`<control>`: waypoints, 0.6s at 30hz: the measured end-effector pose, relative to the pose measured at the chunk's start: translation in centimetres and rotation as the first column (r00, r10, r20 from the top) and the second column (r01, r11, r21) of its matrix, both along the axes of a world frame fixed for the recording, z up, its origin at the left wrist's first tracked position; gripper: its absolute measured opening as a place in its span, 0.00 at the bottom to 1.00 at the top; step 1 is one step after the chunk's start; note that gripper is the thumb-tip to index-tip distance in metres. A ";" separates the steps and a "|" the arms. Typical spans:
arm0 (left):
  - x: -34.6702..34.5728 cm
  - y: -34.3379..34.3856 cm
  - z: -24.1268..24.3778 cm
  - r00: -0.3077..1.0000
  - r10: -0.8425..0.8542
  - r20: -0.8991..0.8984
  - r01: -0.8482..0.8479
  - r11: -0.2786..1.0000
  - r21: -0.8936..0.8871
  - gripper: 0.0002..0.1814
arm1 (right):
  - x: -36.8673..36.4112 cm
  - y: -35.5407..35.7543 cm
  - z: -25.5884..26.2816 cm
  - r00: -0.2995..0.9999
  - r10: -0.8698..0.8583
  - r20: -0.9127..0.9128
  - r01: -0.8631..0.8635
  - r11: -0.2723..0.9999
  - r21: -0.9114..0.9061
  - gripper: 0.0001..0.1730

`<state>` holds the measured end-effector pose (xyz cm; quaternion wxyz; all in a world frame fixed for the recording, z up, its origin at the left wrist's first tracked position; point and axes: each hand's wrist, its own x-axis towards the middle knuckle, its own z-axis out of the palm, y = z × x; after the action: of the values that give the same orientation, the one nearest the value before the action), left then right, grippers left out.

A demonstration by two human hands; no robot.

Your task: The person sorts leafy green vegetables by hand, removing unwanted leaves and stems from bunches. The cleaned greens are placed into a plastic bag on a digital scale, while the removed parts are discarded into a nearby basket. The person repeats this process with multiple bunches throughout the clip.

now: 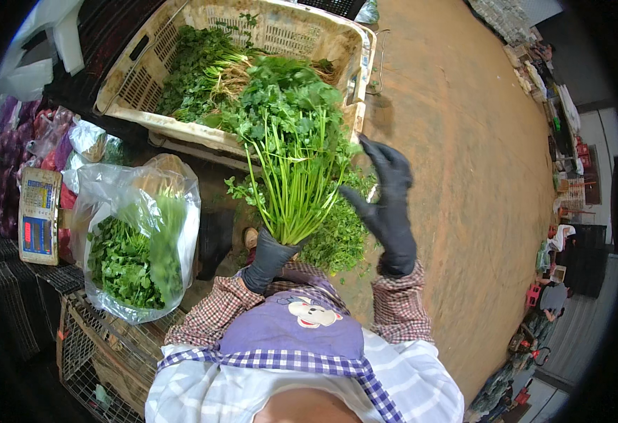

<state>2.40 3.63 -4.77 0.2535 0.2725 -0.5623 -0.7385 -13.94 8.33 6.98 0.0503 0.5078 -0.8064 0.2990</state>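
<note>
My left hand [268,261], in a black glove, grips a bunch of leafy green celery [297,185] at the base of its pale stalks. The leaves fan away from me and overlap the near rim of a dirty white plastic crate [182,129]. Just right of the bunch is my right hand [396,211], also black-gloved, with thumb and fingers apart and nothing between them. More greens with pale roots [232,79] lie inside the crate. Below the held bunch, loose leafy greens [335,238] are heaped low down, partly hidden by it.
To my left, a clear plastic bag [137,248] of leafy greens sits beside a digital scale display [39,217]. Bagged purple produce [7,164] lies behind them. A wire cage [102,343] stands at lower left. Brown floor [457,185] stretches right towards distant stalls.
</note>
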 end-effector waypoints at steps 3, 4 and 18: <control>0.3 0.0 0.2 0.999 -0.001 -0.033 0.002 0.999 0.037 0.24 | 1.4 -3.2 0.0 0.988 0.152 -0.029 -0.148 0.983 0.110 0.25; 0.2 0.0 0.6 0.998 -0.001 -0.057 -0.002 0.998 -0.057 0.25 | 0.4 -3.4 -2.0 0.967 0.253 -0.027 -0.250 0.964 0.090 0.16; 3.2 -1.6 -0.9 0.977 -0.176 -0.124 0.214 0.857 0.468 0.25 | -7.8 7.6 -4.8 0.840 -0.506 0.196 0.449 0.851 0.273 0.29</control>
<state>5.62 2.00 -5.62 0.1234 0.2398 -0.3769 -0.8862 -21.75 15.90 2.23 -0.0385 0.2480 -0.9348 0.2514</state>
